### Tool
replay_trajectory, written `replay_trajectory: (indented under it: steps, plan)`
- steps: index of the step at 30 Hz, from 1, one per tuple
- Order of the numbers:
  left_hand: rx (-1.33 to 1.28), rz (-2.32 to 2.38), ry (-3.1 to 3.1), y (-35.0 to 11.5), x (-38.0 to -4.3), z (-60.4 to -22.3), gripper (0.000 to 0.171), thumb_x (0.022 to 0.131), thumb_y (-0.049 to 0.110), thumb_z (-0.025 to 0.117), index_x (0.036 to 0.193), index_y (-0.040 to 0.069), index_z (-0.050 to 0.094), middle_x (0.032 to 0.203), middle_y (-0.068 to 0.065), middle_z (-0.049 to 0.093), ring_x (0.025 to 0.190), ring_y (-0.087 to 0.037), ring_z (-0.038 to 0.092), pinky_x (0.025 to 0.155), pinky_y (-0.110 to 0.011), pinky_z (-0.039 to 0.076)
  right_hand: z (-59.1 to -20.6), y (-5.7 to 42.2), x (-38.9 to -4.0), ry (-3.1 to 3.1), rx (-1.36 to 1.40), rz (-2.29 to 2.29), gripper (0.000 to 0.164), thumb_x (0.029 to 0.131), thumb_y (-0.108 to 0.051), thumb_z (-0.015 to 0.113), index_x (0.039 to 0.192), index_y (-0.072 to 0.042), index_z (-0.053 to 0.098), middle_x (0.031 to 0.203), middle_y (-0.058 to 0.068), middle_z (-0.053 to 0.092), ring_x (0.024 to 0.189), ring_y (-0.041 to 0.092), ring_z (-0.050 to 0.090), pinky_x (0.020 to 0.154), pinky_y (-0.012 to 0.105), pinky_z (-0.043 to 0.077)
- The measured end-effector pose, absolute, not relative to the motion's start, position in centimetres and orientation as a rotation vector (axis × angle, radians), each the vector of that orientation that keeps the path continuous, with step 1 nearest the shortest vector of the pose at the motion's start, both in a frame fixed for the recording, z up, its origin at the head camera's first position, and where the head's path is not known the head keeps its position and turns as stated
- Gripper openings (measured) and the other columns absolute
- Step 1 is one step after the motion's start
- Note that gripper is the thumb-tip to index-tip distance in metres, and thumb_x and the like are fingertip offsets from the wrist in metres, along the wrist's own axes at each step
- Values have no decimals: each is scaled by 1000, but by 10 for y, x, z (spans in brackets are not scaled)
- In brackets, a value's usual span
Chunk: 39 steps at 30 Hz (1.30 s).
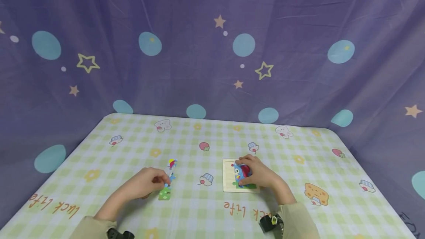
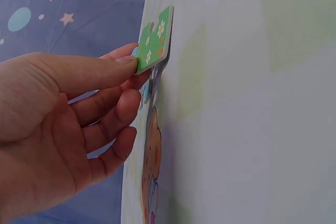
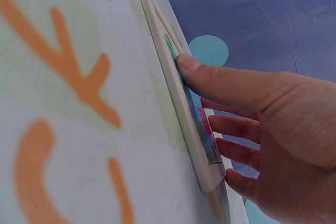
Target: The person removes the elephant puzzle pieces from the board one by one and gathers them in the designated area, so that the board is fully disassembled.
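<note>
My left hand pinches a green jigsaw piece with white flowers between thumb and index finger. In the left wrist view the piece is tilted, and its other fingers are loosely bent. Just beyond that hand in the head view are a blue piece and a piece with red and yellow on it. On the right, my right hand rests on a wooden puzzle board, its thumb and fingertips touching the blue, red and green picture pieces inside. Part of the picture is hidden under that hand.
A checkered tablecloth with printed cakes, flowers and letters covers the table. Behind it hangs a purple curtain with stars and blue dots. The left strip of the board shows bare wood.
</note>
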<state>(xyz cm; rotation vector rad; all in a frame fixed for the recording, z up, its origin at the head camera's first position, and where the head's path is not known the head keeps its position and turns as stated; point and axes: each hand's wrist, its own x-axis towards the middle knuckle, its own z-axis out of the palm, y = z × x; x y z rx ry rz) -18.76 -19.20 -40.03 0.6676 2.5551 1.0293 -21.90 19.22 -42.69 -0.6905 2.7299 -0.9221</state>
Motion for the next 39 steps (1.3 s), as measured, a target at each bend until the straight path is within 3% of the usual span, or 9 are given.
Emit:
replay_trajectory:
  steps: [12, 36, 39]
  plan:
    - [610, 1090, 2477, -200, -188, -403, 14, 85, 2, 55, 91, 8, 66, 70, -3, 59, 36, -5, 33, 36, -17, 31, -426, 190, -218, 2735, -683, -918, 68, 70, -31, 77, 128, -8, 50, 134, 11, 40, 125, 33, 32, 99, 50, 31]
    - [596, 1061, 2503, -193, -190, -399, 9, 86, 8, 57, 91, 10, 65, 71, -5, 57, 35, -7, 30, 36, -22, 32, -426, 191, -219, 2729, -705, -923, 67, 71, -30, 76, 128, -5, 50, 134, 13, 40, 124, 34, 33, 99, 51, 31]
    - [646, 1042, 2550, -185, -193, -400, 9, 86, 10, 59, 92, 11, 65, 74, -1, 58, 45, -6, 41, 45, -22, 38, -427, 191, -220, 2731, -712, -920, 67, 71, -31, 76, 128, -6, 50, 134, 13, 40, 124, 34, 33, 98, 51, 31]
